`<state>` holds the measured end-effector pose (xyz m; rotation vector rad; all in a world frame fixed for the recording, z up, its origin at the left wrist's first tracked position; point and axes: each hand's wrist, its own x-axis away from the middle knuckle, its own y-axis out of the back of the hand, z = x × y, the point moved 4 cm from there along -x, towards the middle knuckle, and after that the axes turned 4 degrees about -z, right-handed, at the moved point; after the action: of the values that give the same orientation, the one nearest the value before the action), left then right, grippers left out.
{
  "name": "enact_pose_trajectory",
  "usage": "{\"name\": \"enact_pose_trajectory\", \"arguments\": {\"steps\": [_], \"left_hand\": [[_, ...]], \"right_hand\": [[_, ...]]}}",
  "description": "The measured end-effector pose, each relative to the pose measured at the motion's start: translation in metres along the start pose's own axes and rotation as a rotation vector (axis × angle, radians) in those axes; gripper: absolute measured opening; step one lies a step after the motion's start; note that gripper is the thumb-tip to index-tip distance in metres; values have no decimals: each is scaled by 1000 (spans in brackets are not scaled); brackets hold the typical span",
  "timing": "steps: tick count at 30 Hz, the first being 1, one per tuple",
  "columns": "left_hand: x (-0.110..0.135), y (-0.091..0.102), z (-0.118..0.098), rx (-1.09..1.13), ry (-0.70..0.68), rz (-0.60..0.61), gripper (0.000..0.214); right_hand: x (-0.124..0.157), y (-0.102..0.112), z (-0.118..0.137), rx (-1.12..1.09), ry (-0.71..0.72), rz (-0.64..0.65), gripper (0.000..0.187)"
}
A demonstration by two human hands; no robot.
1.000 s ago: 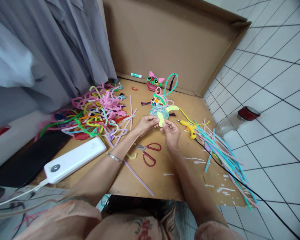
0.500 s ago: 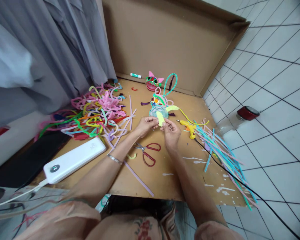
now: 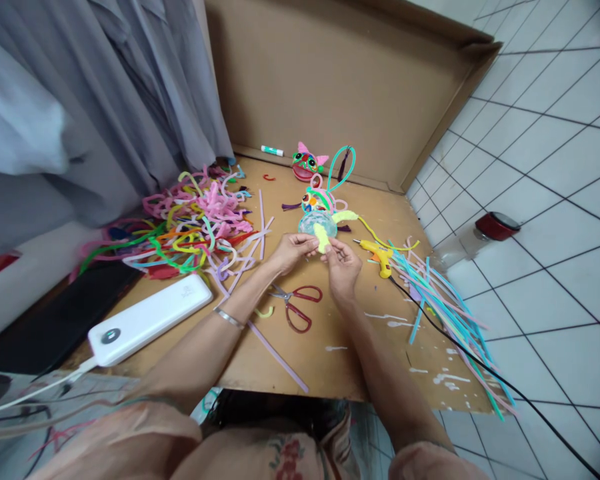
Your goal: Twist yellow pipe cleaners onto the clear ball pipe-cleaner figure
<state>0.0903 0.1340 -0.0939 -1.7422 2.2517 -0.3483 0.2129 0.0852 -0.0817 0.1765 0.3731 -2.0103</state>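
Head view. Markings first: the white power bank [image 3: 153,320] at the left of the tabletop [image 3: 330,367] bears a faint grey mark near its far end, too small to read, and a dark oval display with a lit reading, also illegible. The white-and-green tube [image 3: 272,151] at the rear carries print that cannot be made out at this size.

Item in hand: a short, pale yellow fuzzy piece [image 3: 321,237], bumpy along its edges, its surface looking like chenille. It is located above the middle of the tabletop, between the two hands, and in view overlaps a round, bluish-green translucent disc [image 3: 307,223]; whether the two touch cannot be determined.

Left hand [image 3: 293,252]: fingers closed, pinching the piece at its left side. Right hand [image 3: 344,265]: thumb and fingers likewise closed on its lower right end.

Surroundings: scissors [image 3: 289,299] with red handles lie spread, nearer the person than the hands. A yellow glue gun [image 3: 380,257] rests to the right, beside a bundle of blue, pink and green stems [image 3: 447,303]. Beyond the disc sits a multicoloured figure [image 3: 321,200] with pink loops; behind that, a red-mouthed head [image 3: 306,165] with pink ears. A tangled heap of coloured stems [image 3: 220,207] occupies the left.
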Motion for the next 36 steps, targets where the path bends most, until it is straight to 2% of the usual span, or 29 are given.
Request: {"name": "enact_pose_trajectory", "arguments": {"steps": [12, 16, 24, 28, 32, 36], "left_hand": [[3, -6, 0, -3, -25, -8, 45], [7, -9, -6, -109, -82, -32, 42], [9, -7, -11, -224, -106, 3, 42], [8, -5, -12, -219, -90, 14, 42], [7, -4, -12, -207, -81, 12, 41], [7, -5, -11, -228, -80, 28, 39]], "right_hand": [[-3, 0, -2, -19, -15, -16, 23], [-6, 3, -2, -7, -37, -37, 23], [-12, 8, -4, 55, -75, 62, 24], [-11, 7, -5, 25, -161, 89, 25], [-9, 3, -4, -112, -268, 108, 31], [-7, 1, -3, -161, -284, 102, 34]]}}
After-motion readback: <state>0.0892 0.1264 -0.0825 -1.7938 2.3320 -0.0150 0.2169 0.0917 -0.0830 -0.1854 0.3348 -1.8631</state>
